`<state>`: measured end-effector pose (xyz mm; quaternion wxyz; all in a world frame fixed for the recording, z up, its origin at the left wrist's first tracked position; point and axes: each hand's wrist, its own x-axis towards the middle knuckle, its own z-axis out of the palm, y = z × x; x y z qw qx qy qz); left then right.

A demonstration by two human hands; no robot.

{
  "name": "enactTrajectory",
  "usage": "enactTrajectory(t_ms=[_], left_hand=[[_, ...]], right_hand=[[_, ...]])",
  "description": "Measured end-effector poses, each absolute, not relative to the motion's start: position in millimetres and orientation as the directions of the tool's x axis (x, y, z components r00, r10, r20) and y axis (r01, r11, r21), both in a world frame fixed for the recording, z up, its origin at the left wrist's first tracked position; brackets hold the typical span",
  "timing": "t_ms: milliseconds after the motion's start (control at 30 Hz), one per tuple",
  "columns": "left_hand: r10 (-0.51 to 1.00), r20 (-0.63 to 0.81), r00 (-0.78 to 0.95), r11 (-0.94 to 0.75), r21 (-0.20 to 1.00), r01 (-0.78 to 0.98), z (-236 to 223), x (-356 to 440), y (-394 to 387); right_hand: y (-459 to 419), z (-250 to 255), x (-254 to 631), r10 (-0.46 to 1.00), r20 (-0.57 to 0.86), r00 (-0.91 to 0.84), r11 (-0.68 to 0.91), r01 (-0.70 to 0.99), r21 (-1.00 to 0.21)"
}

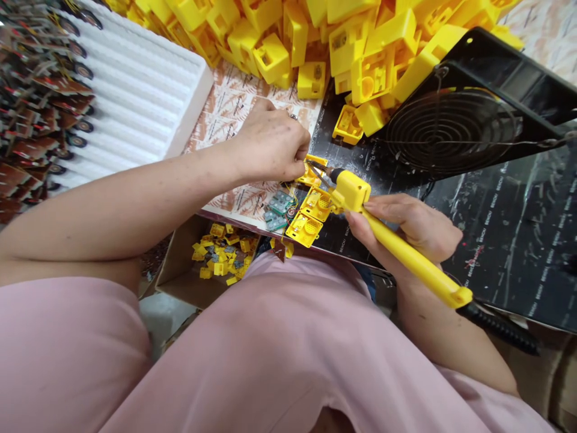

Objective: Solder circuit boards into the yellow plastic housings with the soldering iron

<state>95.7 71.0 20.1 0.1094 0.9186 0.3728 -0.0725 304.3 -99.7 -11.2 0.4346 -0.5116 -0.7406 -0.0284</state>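
Observation:
My right hand (410, 228) is wrapped around a yellow soldering iron (406, 255), whose metal tip points left toward my left hand. My left hand (277, 144) is closed, thumb and fingers pinched at a small yellow housing (321, 161); whatever sits between the fingertips is hidden. Just nearer to me lie open yellow housings (305, 230) with round grilles, at the table's edge. Beside them on the left are green circuit boards (278, 210) with thin wires and a small round part.
Yellow housings (295, 36) are heaped along the back. A black fan (455, 126) stands at the right. On the left, a white foam tray (148, 84) adjoins many wired brown boards (33, 120). Below the table edge, a cardboard box (180, 288) holds small yellow and grey pieces.

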Motion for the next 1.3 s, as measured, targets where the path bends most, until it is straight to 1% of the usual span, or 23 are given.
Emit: enactTrajectory(t_ms=[67,100,200,267,367,400,533,633,733,833,1000,1100,1167,1233,1300], left_hand=[[0.659,-0.219,0.720,-0.710,0.136,0.691,20,96,73],[0.651,-0.220,0.727,-0.716,0.140,0.684,19,96,74],[0.645,-0.249,0.722,-0.711,0.148,0.687,20,97,77],[0.662,-0.297,0.689,-0.683,0.142,0.717,23,99,77],[0.671,-0.358,0.650,-0.646,0.148,0.748,28,102,76],[0.666,-0.363,0.652,-0.648,0.153,0.746,28,102,76],[0.633,-0.320,0.705,-0.706,0.135,0.695,27,100,78],[0.626,-0.300,0.720,-0.728,0.107,0.677,25,100,79],[0.619,-0.292,0.729,-0.731,0.124,0.671,26,100,78],[0.620,-0.298,0.725,-0.729,0.123,0.674,27,99,78],[0.612,-0.291,0.735,-0.736,0.131,0.665,24,96,80],[0.618,-0.296,0.728,-0.732,0.123,0.671,23,96,79],[0.632,-0.309,0.710,-0.715,0.122,0.689,25,98,78],[0.649,-0.333,0.684,-0.691,0.120,0.713,28,101,77],[0.656,-0.344,0.671,-0.678,0.120,0.725,29,102,76]], right_hand=[[-96,-9,307,0.746,0.653,-0.130,0.459,0.811,-0.363],[-95,-8,309,0.761,0.632,-0.145,0.457,0.812,-0.364],[-93,-3,314,0.794,0.583,-0.169,0.480,0.764,-0.431],[-96,-2,319,0.814,0.566,-0.130,0.452,0.754,-0.477],[-102,-2,324,0.830,0.556,-0.030,0.349,0.806,-0.478],[-104,-2,324,0.823,0.568,-0.015,0.341,0.812,-0.473],[-108,0,322,0.786,0.618,-0.012,0.396,0.778,-0.489],[-109,2,319,0.793,0.609,0.017,0.367,0.785,-0.499],[-112,2,318,0.810,0.587,0.016,0.331,0.813,-0.479],[-112,2,315,0.818,0.574,-0.019,0.334,0.828,-0.449],[-101,3,310,0.801,0.582,-0.142,0.445,0.791,-0.420],[-94,4,310,0.786,0.593,-0.173,0.487,0.764,-0.423],[-94,4,312,0.765,0.614,-0.193,0.514,0.758,-0.402],[-97,3,315,0.743,0.647,-0.174,0.510,0.773,-0.378],[-103,2,319,0.752,0.653,-0.097,0.444,0.806,-0.392]])
